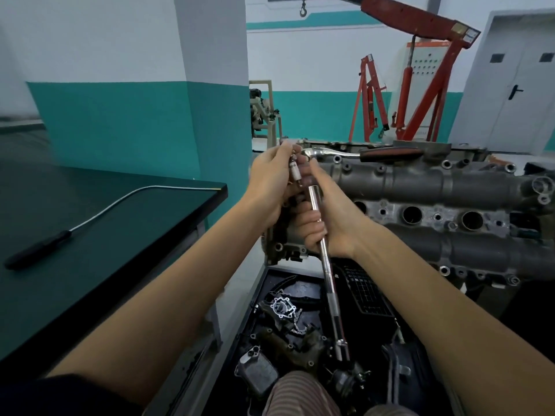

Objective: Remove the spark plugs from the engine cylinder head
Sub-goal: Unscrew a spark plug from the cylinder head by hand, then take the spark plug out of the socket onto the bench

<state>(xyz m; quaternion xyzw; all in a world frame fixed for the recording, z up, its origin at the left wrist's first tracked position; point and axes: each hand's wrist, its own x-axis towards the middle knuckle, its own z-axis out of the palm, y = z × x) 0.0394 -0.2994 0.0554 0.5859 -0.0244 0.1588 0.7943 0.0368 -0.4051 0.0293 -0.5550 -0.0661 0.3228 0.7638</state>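
Left hand [270, 175]: gripped spark plug [293, 169], upright, just left of extension bar [326, 259].
Right hand [324, 217]: wrapped round bar, near cylinder head [435, 187].
Nearer plug: left.

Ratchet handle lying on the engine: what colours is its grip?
Black with a red-brown stripe, seen in the head view.

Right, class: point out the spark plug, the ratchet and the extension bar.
spark plug [294, 169], head view, white insulator.
ratchet [390, 153], head view, dark handle.
extension bar [330, 277], head view, shaft below the hands.
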